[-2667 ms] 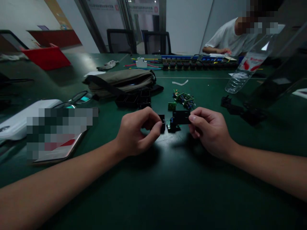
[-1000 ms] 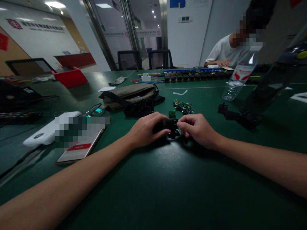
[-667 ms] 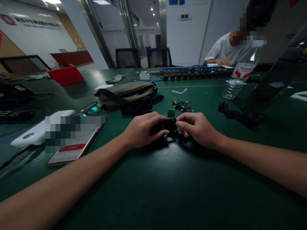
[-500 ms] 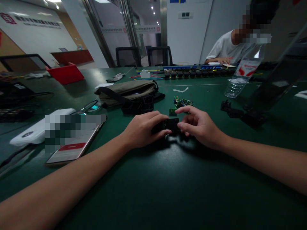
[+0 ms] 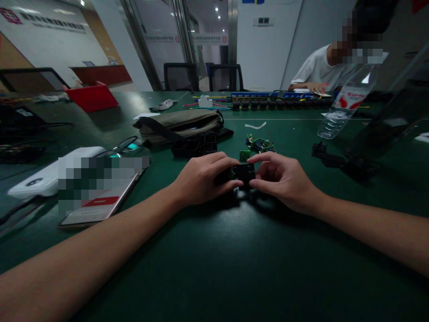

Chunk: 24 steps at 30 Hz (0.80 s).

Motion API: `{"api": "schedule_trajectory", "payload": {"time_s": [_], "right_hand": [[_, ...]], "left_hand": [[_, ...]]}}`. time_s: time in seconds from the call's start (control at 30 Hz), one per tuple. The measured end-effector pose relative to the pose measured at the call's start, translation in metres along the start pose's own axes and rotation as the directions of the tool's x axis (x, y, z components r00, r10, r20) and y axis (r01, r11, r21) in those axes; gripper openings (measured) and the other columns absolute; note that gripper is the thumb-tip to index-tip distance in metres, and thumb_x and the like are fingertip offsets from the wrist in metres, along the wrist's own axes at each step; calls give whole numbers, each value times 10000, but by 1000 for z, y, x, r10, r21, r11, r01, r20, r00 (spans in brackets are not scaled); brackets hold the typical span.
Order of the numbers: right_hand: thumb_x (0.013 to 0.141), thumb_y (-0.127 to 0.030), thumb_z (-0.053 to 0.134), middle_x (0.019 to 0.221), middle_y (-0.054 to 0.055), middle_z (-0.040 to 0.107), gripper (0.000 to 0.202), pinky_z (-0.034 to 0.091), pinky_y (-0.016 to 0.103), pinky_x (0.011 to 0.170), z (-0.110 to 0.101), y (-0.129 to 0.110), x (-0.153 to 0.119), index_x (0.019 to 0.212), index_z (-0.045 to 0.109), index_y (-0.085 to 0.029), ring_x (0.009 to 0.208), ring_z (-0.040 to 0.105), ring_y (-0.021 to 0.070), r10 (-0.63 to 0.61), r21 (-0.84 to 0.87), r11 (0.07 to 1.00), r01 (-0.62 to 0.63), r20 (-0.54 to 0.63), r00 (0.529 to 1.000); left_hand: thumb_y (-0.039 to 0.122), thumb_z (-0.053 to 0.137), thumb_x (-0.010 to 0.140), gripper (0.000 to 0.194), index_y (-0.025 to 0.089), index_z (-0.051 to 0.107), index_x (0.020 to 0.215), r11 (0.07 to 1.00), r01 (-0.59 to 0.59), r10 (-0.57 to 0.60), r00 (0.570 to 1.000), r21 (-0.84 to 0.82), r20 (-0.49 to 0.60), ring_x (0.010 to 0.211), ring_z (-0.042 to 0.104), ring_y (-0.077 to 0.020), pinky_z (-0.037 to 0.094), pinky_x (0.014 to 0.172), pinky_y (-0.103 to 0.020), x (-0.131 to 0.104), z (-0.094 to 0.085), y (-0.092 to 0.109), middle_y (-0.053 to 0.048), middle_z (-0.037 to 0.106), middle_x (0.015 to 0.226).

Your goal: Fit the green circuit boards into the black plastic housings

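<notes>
Two chairs (image 5: 226,78) are standing beyond the green table (image 5: 234,264). Nearer, the left hand (image 5: 203,179) is gripping the black case (image 5: 244,172), probably steadying it between both hands; the right hand (image 5: 281,179) is bracketing its right end, whether grasping I cannot tell.

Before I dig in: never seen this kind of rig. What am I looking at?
No machine here: every picture comes from one camera worn on a person's head, looking forward and down at two bare hands. The left hand pinches a small black case; the right hand is at its other end, though whether it grips is unclear. On the green table, just beyond, lie green circuit boards, with open black boxes and a bag farther left. A plastic bottle is to the right.
</notes>
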State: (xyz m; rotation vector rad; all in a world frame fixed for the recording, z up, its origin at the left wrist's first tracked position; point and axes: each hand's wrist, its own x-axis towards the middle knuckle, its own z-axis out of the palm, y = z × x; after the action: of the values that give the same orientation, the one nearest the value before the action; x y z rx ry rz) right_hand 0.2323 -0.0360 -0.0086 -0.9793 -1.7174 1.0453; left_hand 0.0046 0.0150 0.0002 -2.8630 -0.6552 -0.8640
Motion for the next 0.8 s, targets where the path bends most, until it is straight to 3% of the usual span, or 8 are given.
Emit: {"api": "schedule_trajectory", "payload": {"time_s": [0.8], "right_hand": [[783,-253,744,600,-61,596,377,367,218,448,1,-2,-1,1131,623,-175,491,519,89,30,-91,995,-30,0,1000]], "left_hand": [[463,596,909,397,158,650,1157,1000,-13,13,1000,-18,-11,794,666,-168,537,667,-267,-1,2,-2,-84,683,949]]}}
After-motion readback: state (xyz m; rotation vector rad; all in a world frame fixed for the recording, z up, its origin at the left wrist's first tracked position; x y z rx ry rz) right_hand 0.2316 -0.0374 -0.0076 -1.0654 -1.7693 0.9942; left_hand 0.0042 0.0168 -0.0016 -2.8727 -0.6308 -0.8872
